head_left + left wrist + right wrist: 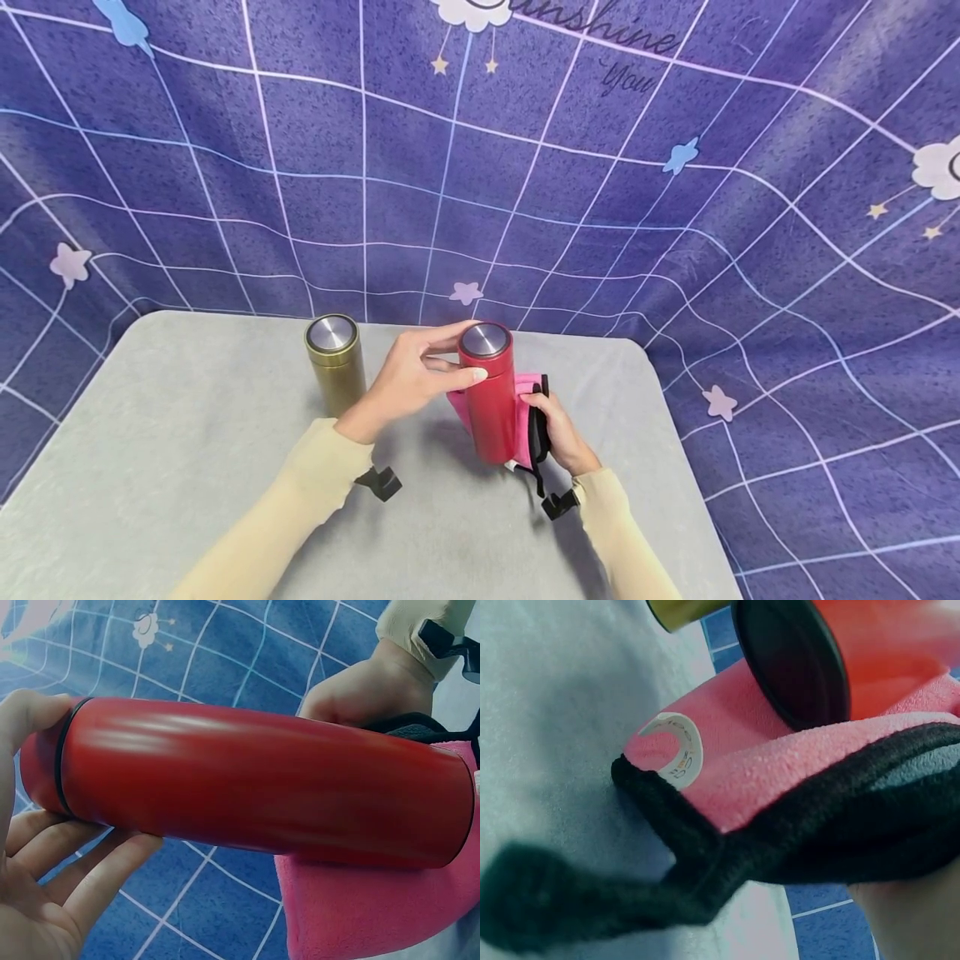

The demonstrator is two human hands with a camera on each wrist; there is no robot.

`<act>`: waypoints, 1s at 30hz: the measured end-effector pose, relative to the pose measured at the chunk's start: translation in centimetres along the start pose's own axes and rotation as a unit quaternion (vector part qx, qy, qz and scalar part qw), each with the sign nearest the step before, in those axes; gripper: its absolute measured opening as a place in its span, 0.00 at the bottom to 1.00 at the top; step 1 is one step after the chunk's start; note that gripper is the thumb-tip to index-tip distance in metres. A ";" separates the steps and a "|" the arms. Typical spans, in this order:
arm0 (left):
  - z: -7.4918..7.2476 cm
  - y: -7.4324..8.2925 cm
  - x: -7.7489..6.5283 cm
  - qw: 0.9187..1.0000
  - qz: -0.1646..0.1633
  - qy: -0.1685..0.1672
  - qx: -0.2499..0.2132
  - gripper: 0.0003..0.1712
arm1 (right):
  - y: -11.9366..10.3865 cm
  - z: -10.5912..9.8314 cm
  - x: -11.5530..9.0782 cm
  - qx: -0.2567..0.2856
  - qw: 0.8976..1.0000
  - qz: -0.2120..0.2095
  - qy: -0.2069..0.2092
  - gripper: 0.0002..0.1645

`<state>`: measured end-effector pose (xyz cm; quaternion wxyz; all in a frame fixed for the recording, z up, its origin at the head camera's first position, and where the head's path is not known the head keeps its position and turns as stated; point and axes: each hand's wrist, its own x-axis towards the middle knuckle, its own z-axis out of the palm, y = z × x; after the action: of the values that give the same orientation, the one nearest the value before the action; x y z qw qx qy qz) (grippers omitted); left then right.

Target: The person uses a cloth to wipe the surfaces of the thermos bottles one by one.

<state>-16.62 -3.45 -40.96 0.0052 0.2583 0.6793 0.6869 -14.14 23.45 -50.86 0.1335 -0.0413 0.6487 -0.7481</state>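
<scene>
A red thermos flask point(492, 412) with a steel-topped lid is lifted over the table in the head view, nearly upright. My left hand point(420, 371) grips it around the lid end, thumb on one side and fingers on the other, as the left wrist view also shows. Behind and beside the flask is a pink cloth point(360, 907) with black edging and a dark side. My right hand point(558, 433) holds that cloth against the flask's right side. In the right wrist view, the flask's black base point(791, 664) and a white label point(682, 750) on the cloth show.
An olive-gold thermos flask point(337, 375) stands upright on the grey table point(187, 433), left of the red one and partly behind my left hand. A blue-purple patterned curtain point(315, 200) hangs behind the table's far edge and along its right.
</scene>
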 end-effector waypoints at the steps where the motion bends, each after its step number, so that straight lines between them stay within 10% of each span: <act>1: 0.1 -0.1 0.0 1.000 0.000 0.000 0.005 0.37 | -0.1 0.0 -0.1 -0.004 1.000 -0.001 -0.001 0.12; 30: 1.0 0.0 1.6 0.989 -0.040 -0.030 0.136 0.33 | -2.1 1.2 -0.8 -0.089 0.993 -0.052 0.049 0.14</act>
<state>-17.64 -2.00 -40.51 0.0179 0.2494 0.7758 0.5792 -13.38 22.71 -48.54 0.0582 -0.0500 0.7154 -0.6944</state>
